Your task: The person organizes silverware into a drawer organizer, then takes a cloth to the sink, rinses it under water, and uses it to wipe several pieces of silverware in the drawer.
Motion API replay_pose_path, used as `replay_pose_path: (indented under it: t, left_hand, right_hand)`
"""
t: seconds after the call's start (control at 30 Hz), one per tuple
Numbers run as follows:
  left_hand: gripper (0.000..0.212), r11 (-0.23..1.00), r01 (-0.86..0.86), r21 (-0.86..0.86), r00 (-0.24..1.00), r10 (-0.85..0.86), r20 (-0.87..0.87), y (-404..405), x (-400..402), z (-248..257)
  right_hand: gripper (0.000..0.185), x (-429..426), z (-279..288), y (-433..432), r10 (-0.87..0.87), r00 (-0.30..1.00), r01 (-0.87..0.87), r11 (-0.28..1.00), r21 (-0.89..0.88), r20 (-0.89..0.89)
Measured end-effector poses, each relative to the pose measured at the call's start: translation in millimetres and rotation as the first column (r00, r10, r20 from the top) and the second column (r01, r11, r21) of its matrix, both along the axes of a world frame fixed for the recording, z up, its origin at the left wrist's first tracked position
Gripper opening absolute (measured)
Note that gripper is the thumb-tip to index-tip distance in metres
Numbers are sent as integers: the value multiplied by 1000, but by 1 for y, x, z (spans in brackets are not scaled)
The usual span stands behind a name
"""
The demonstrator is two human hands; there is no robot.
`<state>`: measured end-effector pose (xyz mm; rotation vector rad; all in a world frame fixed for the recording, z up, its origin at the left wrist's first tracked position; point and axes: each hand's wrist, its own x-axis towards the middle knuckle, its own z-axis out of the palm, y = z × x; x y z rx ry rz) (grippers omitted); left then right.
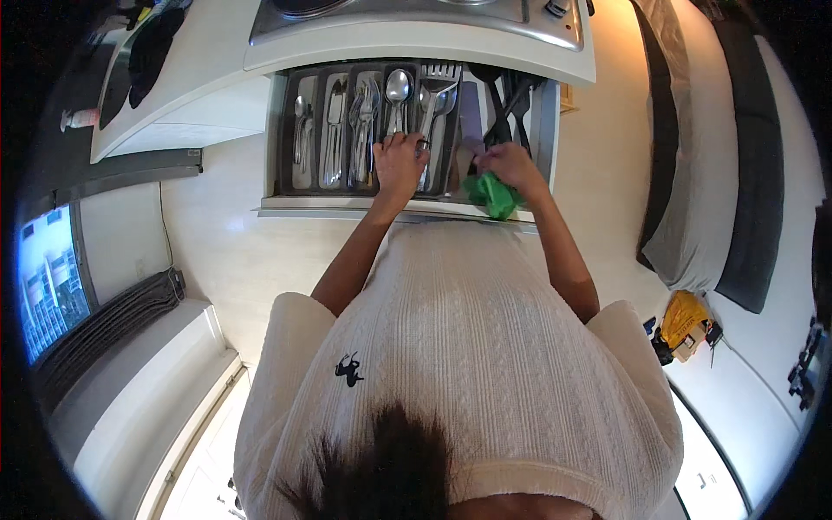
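Observation:
An open drawer holds a dark cutlery tray (282, 130) with metal knives (335, 136), forks (364, 117) and spoons (398, 88) in separate compartments. My left hand (400, 162) lies over the spoon compartment, fingers curled; whether it grips anything is hidden. A large slotted metal server (440, 79) lies beside it. My right hand (513, 170) is at the drawer's right part, near black kitchen utensils (499, 123). A crumpled green cloth or bag (494, 195) hangs beneath that hand, against the drawer's front. What its fingertips pinch is blurred.
A white worktop (416, 45) with a steel hob (416, 14) overhangs the drawer's back. The drawer front (325, 207) lies close against my body. To the right stands a sofa with a grey cover (705, 162); a yellow bag (684, 320) is on the floor beyond.

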<state>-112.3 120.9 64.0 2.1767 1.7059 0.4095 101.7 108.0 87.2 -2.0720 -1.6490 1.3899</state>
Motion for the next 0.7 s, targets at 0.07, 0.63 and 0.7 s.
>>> replay_pose_path:
  t: [0.07,0.63,0.7]
  left_hand:
    - [30,994,5,-106,988,11,152,6,5,-16]
    - [22,891,446,-84,825,-446,-347,-16,70,2]
    - [28,832,553,49,575,-339,-745,-20,72,-9]
  right_hand:
    - [48,7,-15,8,-9,996,12,999,-30,84]
    - [41,-5,-31,17,57,881,-61,998,-7,470]
    - [45,-4,-33,16,10,859,-59,995,78,513]
